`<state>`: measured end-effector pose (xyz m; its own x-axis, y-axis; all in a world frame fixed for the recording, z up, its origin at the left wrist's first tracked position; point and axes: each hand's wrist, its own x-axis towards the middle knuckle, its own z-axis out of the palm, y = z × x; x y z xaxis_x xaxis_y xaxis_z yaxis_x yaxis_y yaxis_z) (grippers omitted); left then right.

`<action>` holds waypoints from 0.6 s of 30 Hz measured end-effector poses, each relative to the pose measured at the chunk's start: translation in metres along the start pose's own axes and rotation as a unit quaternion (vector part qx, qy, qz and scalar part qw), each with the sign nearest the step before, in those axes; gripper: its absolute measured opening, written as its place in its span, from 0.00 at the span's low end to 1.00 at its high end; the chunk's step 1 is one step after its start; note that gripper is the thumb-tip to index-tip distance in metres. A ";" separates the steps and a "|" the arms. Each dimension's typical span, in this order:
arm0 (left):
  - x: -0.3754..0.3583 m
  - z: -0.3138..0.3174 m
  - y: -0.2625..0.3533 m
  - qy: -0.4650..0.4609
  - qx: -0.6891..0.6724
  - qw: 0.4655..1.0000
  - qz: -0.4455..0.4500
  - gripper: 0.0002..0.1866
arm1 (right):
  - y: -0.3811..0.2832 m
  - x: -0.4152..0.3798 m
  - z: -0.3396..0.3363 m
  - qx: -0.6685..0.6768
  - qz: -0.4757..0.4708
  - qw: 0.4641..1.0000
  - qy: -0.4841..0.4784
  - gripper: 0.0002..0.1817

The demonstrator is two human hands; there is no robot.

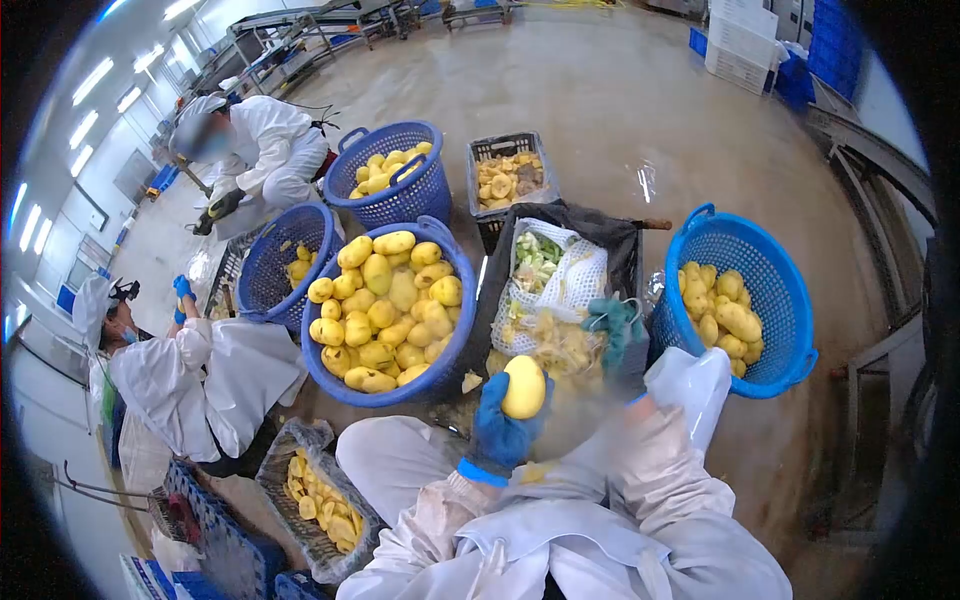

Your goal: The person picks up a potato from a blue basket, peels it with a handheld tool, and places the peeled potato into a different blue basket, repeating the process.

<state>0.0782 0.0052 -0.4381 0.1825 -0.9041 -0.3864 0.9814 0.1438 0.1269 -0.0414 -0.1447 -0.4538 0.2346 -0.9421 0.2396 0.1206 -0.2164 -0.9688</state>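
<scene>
Presently, left hand (500, 425): gloved, closed around a peeled potato (524, 387).
Right hand (620, 335): blurred, grips a peeler (612, 312).
Blue basket (455, 345): just beyond.

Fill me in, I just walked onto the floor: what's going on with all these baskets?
A person seated on the floor holds a peeled yellow fruit in the gloved left hand. The right hand is blurred and seems to hold a peeler. Around them stand blue baskets of peeled fruit, one large basket straight ahead and another basket at right, and a dark bin holds peelings. Two co-workers in white sit at left with their own baskets.
</scene>
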 end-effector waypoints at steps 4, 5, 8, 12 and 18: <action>0.003 0.001 -0.004 -0.017 -0.069 0.995 -0.064 0.20 | 0.002 -0.012 0.016 -0.014 -0.085 0.993 -0.079 0.18; 0.001 0.001 -0.003 -0.009 -0.064 0.995 -0.077 0.20 | 0.008 -0.009 0.016 0.055 -0.029 0.996 -0.063 0.19; -0.002 0.001 0.002 0.009 -0.045 0.995 -0.083 0.19 | 0.016 0.004 0.007 0.097 0.063 0.993 0.004 0.20; -0.002 -0.003 -0.003 0.001 -0.024 0.997 -0.070 0.17 | 0.033 -0.002 0.021 0.165 -0.013 0.978 -0.131 0.21; 0.004 -0.016 -0.003 -0.055 0.193 0.978 0.052 0.14 | 0.016 0.000 0.007 0.131 0.013 0.987 -0.087 0.26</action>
<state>0.0769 0.0073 -0.4543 0.2522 -0.9336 -0.2545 0.8583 0.0944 0.5045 -0.0323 -0.1464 -0.4689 0.4009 -0.8828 0.2451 0.3522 -0.0984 -0.9307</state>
